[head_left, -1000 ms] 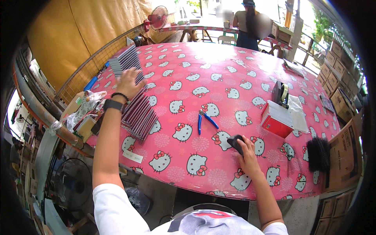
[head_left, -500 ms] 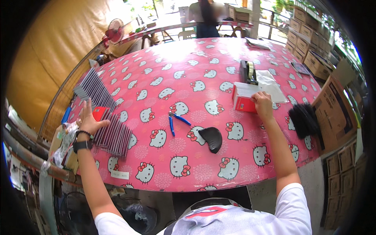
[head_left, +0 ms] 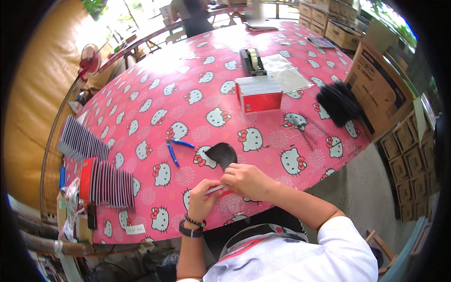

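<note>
Close to the table's near edge, my left hand (head_left: 206,197) and my right hand (head_left: 249,181) meet around a thin flat red box with a pale edge (head_left: 217,189). My left fingers grip one end, and the right fingers are closed over the other. Just beyond them lies a black curved piece with a ribbed surface (head_left: 222,153). Blue-handled pliers (head_left: 178,148) rest open to its left. Rows of thin boxes stand on edge at the left, one with a red face showing (head_left: 86,179). A block of similar red boxes (head_left: 263,101) stands farther to the right.
Behind the red block are a tape dispenser (head_left: 253,63) and white sheets (head_left: 284,73). Black bristles (head_left: 338,103) lie beside a large cardboard box (head_left: 385,94) at the right. Stacked cartons (head_left: 418,174) stand beyond the table. A person (head_left: 191,18) is at the far side.
My left hand has left the rows at the left, and my right hand has left the red block. Both are now together at the near edge, holding a thin box. The view has shifted right.
</note>
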Motion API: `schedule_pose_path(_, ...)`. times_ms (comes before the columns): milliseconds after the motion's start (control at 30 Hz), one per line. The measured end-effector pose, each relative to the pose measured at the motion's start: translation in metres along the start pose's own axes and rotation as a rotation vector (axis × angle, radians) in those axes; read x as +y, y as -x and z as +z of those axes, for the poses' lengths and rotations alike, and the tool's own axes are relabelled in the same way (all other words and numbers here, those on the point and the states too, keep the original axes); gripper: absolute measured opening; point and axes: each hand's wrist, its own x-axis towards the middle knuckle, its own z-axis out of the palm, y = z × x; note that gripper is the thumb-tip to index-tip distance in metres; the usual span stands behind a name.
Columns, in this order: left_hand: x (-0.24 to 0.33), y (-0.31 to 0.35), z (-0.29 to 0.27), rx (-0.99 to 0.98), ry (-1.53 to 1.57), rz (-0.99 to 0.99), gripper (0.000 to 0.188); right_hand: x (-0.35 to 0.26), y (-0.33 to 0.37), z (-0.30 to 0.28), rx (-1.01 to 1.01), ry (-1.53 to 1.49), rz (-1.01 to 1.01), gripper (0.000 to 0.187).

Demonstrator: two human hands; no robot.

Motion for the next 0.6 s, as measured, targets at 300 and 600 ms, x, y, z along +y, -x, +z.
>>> schedule_pose_path(300,0.003,0.000,0.029,0.470,-0.104,0.043,0.045,0.013,0.017,0.033,0.405,-0.890,0.512,0.013)
schedule_pose_path(600,0.025,-0.010,0.044,0.346,-0.678,0.345,0.031,0.087,0.038,-0.020,0.551,-0.271,0.438,0.024)
